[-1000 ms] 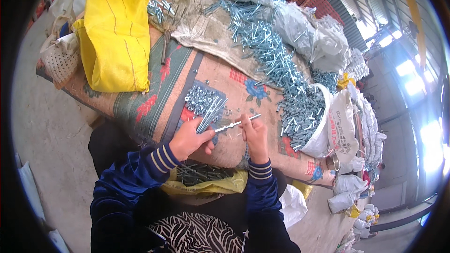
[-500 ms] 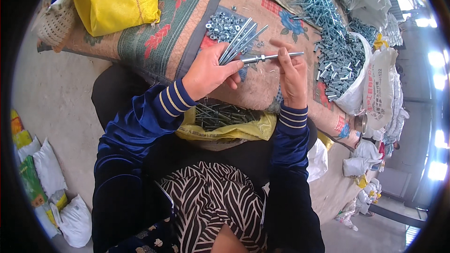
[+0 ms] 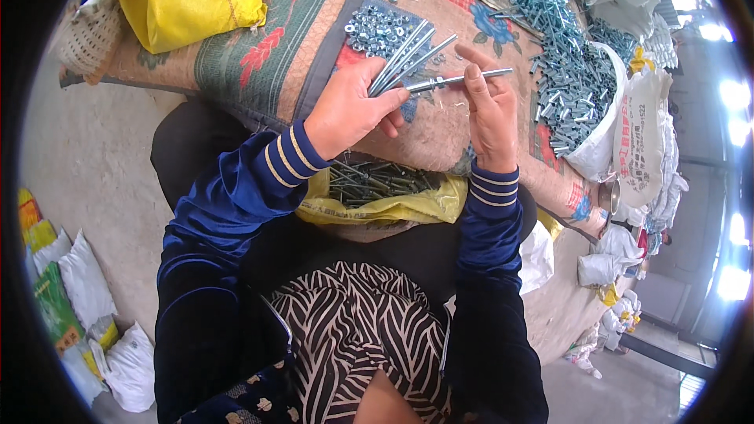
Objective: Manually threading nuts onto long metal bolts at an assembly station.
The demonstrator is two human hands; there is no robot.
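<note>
Our left hand (image 3: 345,114) clasped a fan of slim metal rods (image 3: 399,61) and pinched one nut-fitted rod (image 3: 459,79), which pointed rightward above the patterned mat (image 3: 428,135). Our right hand (image 3: 495,119) had its thumb against that rod; we could not tell whether it gripped. Loose nuts (image 3: 375,31) lay beyond.

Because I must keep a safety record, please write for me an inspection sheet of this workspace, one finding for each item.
Surface: patterned mat, with flowers and stripes.
Job's things: bunch of thin metal rods; single rod carrying nut-like fittings; loose nuts clustered on the mat.
Clutter: heap of metal pieces toward the upper right; open yellow bag holding dark rods.
Hands: left hand grips the bunch; right hand has its thumb at the single rod, firmness unclear.
Cables: nothing seen.
Surroundings: grey floor; filled sacks toward the left edge.
</note>
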